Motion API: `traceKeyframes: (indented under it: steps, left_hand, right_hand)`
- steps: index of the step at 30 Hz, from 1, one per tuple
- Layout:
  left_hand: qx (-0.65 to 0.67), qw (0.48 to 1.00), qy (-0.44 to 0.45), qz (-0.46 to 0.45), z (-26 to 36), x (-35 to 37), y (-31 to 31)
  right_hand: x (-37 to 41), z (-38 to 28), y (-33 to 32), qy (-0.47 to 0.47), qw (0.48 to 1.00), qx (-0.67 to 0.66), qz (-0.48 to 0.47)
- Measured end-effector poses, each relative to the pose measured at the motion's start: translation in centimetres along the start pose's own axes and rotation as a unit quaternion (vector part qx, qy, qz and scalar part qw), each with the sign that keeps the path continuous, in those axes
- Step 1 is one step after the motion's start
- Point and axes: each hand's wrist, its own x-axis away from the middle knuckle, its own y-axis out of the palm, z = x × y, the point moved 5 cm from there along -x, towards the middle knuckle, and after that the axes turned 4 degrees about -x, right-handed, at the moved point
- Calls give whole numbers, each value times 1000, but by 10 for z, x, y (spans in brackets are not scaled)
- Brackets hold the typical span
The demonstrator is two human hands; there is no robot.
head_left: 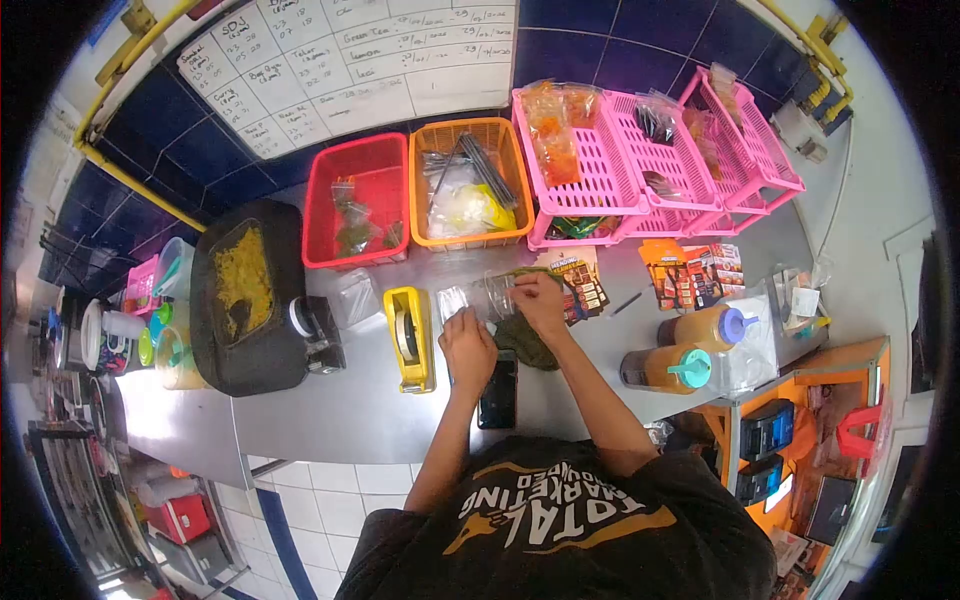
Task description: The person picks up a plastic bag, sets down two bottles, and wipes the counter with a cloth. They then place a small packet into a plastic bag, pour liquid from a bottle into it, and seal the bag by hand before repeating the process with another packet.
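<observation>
Steel table (300, 420), blue-tiled wall (645, 45) behind. Clear plastic bag (476, 296) right of yellow tape dispenser (422, 345), likely parked for easy reach. Right hand (540, 302) pinches bag's right end; left hand (467, 350) on near edge, grip unclear, probably steadying.

The person wears a black T-shirt (600, 570) with short, loose sleeves (690, 490), printed with bold white capitals (537, 525) including TOTAL and MARKETING, and tan streaks (620, 530).
</observation>
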Motion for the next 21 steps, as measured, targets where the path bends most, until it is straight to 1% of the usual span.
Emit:
traceKeyframes:
  steps: [1,3,5,6,7,8,9,10,11,12,13,16,20,21]
  left_hand:
    - [-9,1000,2,8,2,1,-2]
    - [-18,1000,10,16,13,-3,-14]
    - [83,991,87,60,40,-4,-40]
    - [90,990,96,50,52,-2,-50]
    - [134,986,96,-15,65,0,-54]
    - [177,976,100,-83,75,3,-53]
    - [187,970,117,-104,81,8,-52]
    - [187,969,121,-103,84,10,-52]
    - [187,969,126,-96,89,10,-52]
    - [201,969,92,-114,93,11,-55]
    - [204,966,103,-124,97,14,-53]
    - [180,968,126,-118,104,18,-53]
    - [189,958,154,-153,111,19,-59]
    - [211,945,160,-189,110,20,-60]
  right_hand:
    - [5,-11,-8,-8,999,-46,19]
    - [15,-35,-20,-26,999,-39,26]
    - [29,-58,-33,-40,998,-29,41]
    - [41,-67,-36,-49,998,-17,31]
    - [51,-74,-40,-58,998,-3,27]
    - [60,-77,-46,-54,997,3,52]
    - [72,-77,-45,-44,999,-12,25]
    - [81,-78,-45,-37,999,-28,-2]
    - [88,-81,-53,-37,999,-23,21]
    - [97,-81,-54,-20,999,-45,17]
    - [103,-82,-56,-3,998,-69,8]
    - [115,-85,-63,-5,997,-74,19]
    - [123,-94,-79,2,995,-95,24]
    - [125,-99,-83,15,996,-90,-4]
